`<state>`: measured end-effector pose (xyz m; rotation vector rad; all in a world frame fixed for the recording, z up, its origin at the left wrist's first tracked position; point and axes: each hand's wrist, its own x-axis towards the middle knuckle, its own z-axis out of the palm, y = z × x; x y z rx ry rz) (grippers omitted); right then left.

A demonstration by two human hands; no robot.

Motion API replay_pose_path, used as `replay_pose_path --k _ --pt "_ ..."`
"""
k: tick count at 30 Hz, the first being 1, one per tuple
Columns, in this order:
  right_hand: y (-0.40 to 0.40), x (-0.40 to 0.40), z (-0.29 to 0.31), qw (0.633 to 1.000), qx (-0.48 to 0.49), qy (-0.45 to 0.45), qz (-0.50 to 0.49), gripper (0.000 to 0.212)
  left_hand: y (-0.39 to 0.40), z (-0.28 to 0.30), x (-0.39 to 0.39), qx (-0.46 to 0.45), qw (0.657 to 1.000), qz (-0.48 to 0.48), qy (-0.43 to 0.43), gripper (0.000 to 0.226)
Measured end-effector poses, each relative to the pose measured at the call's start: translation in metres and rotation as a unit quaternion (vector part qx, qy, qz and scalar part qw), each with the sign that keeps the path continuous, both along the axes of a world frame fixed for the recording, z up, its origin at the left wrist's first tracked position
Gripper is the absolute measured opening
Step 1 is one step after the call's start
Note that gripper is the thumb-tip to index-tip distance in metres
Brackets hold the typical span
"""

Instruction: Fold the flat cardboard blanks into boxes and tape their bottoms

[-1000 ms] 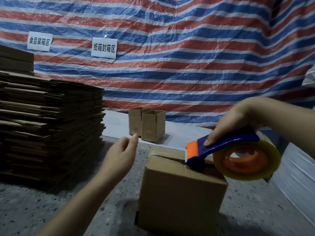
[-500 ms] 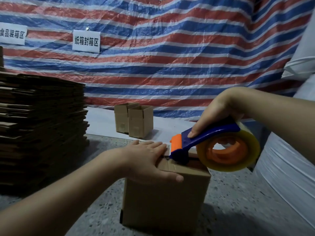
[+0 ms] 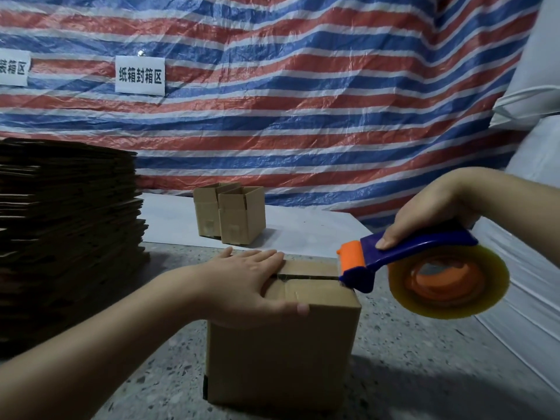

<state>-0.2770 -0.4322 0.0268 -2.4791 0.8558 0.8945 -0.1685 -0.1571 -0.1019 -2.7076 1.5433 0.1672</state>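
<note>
1. Moved: tape dispenser (image 3: 424,262) drawn rightward to the box (image 3: 281,338) top's right edge.
2. Left hand (image 3: 245,283): flat, fingers straight, pressing the box flaps.
3. Right hand (image 3: 430,213): gripping the dispenser handle.
4. Box: on the speckled worktop (image 3: 424,374).

a makeshift packing workshop, this: a striped tarp (image 3: 303,116) hung as the back wall, a paper sign (image 3: 140,75) reading "carton sealing area", a tall stack of flat cardboard blanks (image 3: 66,225), two folded boxes (image 3: 230,213) waiting on a white sheet (image 3: 303,234).
</note>
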Motion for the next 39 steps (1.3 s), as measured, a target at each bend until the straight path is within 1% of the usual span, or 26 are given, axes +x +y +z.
replay_pose_path --k 2,4,5,7,10,12,13,17,22,24,27,28,31,33,34,36,39 --pt "0.000 -0.002 -0.004 1.000 0.006 -0.008 0.002 0.093 -0.001 0.007 -0.001 0.026 1.000 0.008 0.004 0.111" --pt "-0.001 -0.005 -0.006 1.000 0.009 -0.019 0.002 0.086 -0.007 0.016 -0.003 0.059 0.998 0.028 -0.001 0.114" --pt "-0.002 -0.006 -0.008 1.000 0.009 -0.024 0.000 0.080 -0.012 0.020 -0.005 0.063 0.997 0.039 -0.003 0.118" --pt "-0.003 -0.008 -0.010 0.999 0.012 -0.031 0.000 0.075 -0.027 0.023 -0.015 0.034 0.999 0.033 -0.006 0.121" --pt "-0.003 -0.008 -0.011 0.999 0.026 -0.029 0.010 0.083 -0.047 0.014 -0.034 -0.003 1.000 -0.025 -0.009 0.118" --pt "-0.004 -0.009 -0.012 0.999 0.028 -0.032 0.016 0.092 -0.052 0.004 -0.039 -0.016 0.999 -0.037 -0.020 0.114" --pt "-0.005 -0.009 -0.012 0.999 0.031 -0.034 0.019 0.092 -0.053 0.000 -0.038 -0.024 0.999 -0.037 -0.031 0.111" --pt "-0.011 -0.014 -0.018 0.996 0.057 -0.062 0.014 0.072 -0.053 -0.004 -0.035 -0.026 0.997 -0.041 -0.053 0.103" --pt "-0.024 -0.024 -0.030 0.992 0.075 -0.097 0.028 0.061 -0.053 -0.004 -0.035 -0.022 0.998 -0.041 -0.047 0.101" --pt "-0.031 -0.030 -0.033 0.990 0.080 -0.111 0.034 0.065 -0.052 -0.005 -0.034 -0.024 0.998 -0.040 -0.050 0.101" --pt "-0.042 -0.043 -0.032 0.988 0.094 -0.121 0.025 0.079 -0.052 -0.006 -0.034 -0.022 0.998 -0.038 -0.051 0.102" --pt "-0.045 -0.046 -0.032 0.989 0.089 -0.113 0.034 0.079 -0.052 -0.006 -0.035 -0.020 0.998 -0.037 -0.050 0.104" --pt "-0.043 -0.052 -0.036 0.993 0.052 -0.077 0.075 0.060 -0.051 -0.004 -0.036 -0.019 0.998 -0.033 -0.046 0.109" --pt "-0.037 -0.051 -0.038 0.994 0.028 -0.071 0.084 0.053 -0.051 -0.004 -0.037 -0.023 0.998 -0.031 -0.046 0.110" --pt "-0.034 -0.049 -0.038 0.994 0.014 -0.071 0.085 0.052 -0.050 -0.004 -0.037 -0.025 0.998 -0.030 -0.047 0.111" --pt "-0.027 -0.047 -0.036 0.994 -0.023 -0.065 0.087 0.059 -0.050 -0.003 -0.036 -0.028 0.998 -0.031 -0.043 0.110" --pt "-0.017 -0.040 -0.031 0.991 -0.085 -0.052 0.095 0.070 -0.051 -0.002 -0.037 -0.033 0.997 -0.050 -0.044 0.097"
